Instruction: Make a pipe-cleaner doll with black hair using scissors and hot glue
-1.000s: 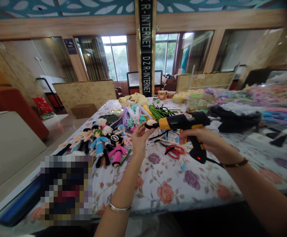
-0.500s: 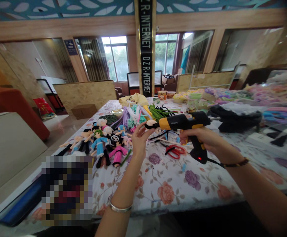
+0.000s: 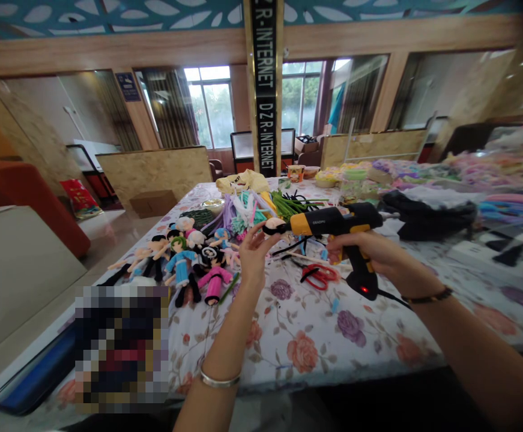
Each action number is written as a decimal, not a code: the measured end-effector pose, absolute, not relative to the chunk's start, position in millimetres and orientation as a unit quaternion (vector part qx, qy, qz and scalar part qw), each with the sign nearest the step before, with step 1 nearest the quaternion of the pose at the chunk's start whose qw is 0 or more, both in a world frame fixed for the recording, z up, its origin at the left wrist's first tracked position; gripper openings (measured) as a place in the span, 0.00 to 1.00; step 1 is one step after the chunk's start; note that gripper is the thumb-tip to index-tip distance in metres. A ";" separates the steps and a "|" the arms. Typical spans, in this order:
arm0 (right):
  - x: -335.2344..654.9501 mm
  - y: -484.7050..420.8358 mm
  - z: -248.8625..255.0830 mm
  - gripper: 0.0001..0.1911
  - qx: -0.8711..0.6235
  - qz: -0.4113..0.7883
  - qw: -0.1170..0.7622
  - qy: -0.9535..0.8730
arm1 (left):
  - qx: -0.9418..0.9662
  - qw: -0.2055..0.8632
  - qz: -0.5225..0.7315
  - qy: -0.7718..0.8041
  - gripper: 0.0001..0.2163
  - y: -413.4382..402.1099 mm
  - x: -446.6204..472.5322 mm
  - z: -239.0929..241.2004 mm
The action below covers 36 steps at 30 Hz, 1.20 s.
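Observation:
My right hand [image 3: 369, 252] grips a black and yellow glue gun [image 3: 337, 225] by its handle, its red light lit, nozzle pointing left. The nozzle meets a small pale doll head [image 3: 272, 226] with dark hair, pinched between the fingertips of my left hand [image 3: 254, 252]. Both hands are raised above a floral tablecloth [image 3: 315, 336]. Red scissors [image 3: 319, 276] lie on the cloth just below the gun.
A heap of small finished dolls [image 3: 184, 258] lies left of my left hand. Bundles of coloured pipe cleaners [image 3: 261, 207] sit behind it. A black bag [image 3: 432, 216] and more pastel materials [image 3: 504, 174] fill the right side. A blurred-out patch [image 3: 121, 348] sits near the front left edge.

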State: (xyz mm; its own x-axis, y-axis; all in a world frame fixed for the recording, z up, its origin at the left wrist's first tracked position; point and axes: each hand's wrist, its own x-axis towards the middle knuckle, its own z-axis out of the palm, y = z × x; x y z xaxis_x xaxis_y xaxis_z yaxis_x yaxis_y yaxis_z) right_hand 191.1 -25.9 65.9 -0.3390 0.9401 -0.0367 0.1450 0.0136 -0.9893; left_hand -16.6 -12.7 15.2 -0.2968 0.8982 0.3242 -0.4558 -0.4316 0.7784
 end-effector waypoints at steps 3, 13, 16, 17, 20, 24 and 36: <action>191.9 -25.2 65.6 0.07 -0.443 0.552 0.365 -0.605 | 0.384 0.451 0.755 0.282 0.23 -11.6 -17.1 14.3; 192.5 -26.6 67.0 0.08 -0.438 0.560 0.364 -0.602 | 0.370 0.475 0.755 0.259 0.23 -10.6 -17.0 15.8; 193.6 -25.6 66.0 0.07 -0.439 0.570 0.365 -0.591 | 0.366 0.483 0.753 0.257 0.23 -12.5 -16.2 17.5; 194.1 -25.1 65.6 0.06 -0.438 0.574 0.366 -0.587 | 0.365 0.486 0.752 0.255 0.24 -13.1 -16.0 18.1; 195.2 -23.6 65.3 0.07 -0.434 0.584 0.365 -0.581 | 0.365 0.492 0.751 0.247 0.24 -14.7 -15.7 19.7; 194.9 -23.7 66.8 0.07 -0.435 0.588 0.359 -0.579 | 0.367 0.498 0.747 0.243 0.24 -15.5 -15.5 21.2; 194.0 -25.9 69.4 0.07 -0.447 0.600 0.352 -0.562 | 0.374 0.506 0.745 0.220 0.25 -17.0 -14.9 22.8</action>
State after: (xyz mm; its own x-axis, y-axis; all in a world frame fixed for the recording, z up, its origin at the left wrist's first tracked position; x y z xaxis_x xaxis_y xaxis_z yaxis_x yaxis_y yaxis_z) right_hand 194.0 -25.9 69.4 -0.3521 0.9253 -0.1407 0.0795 -0.1202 -0.9896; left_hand -14.9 -17.0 22.8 -0.2085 0.9190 0.3346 -0.5898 -0.3910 0.7066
